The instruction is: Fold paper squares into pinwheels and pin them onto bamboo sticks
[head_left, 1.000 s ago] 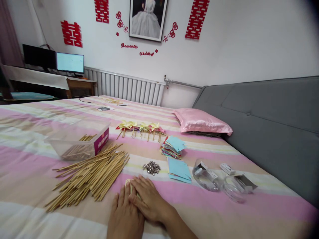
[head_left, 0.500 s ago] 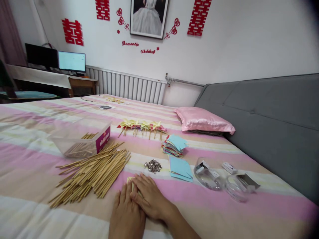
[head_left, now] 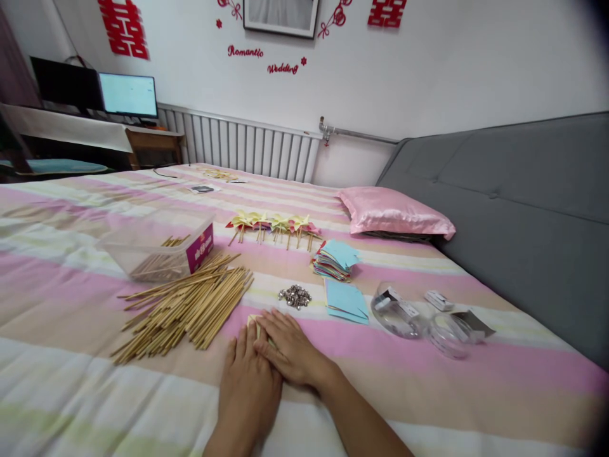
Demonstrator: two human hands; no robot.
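My left hand [head_left: 251,381] lies flat on the bed, fingers stretched forward. My right hand [head_left: 291,350] rests flat beside it, its thumb overlapping the left hand. Both press on a pale yellow piece of paper [head_left: 254,319], mostly hidden, with only its far edge showing. Just beyond the fingers is a small heap of silver metal pieces [head_left: 295,296]. Many thin wooden sticks [head_left: 200,304] lie in a pile to the left. Light blue paper sheets [head_left: 346,301] lie to the right, with a taller stack of coloured cut paper [head_left: 335,259] behind them.
A clear plastic box [head_left: 157,260] holding sticks stands at left. Paper pinwheels [head_left: 276,225] lie in a row farther back. Clear round containers [head_left: 394,312] and a small white box [head_left: 438,300] sit at right. A pink pillow [head_left: 394,212] lies near the grey headboard [head_left: 523,190].
The camera has tilted down, so the scene sits higher in view. Both hands remain flat on the yellow paper, in nearly the same pose.
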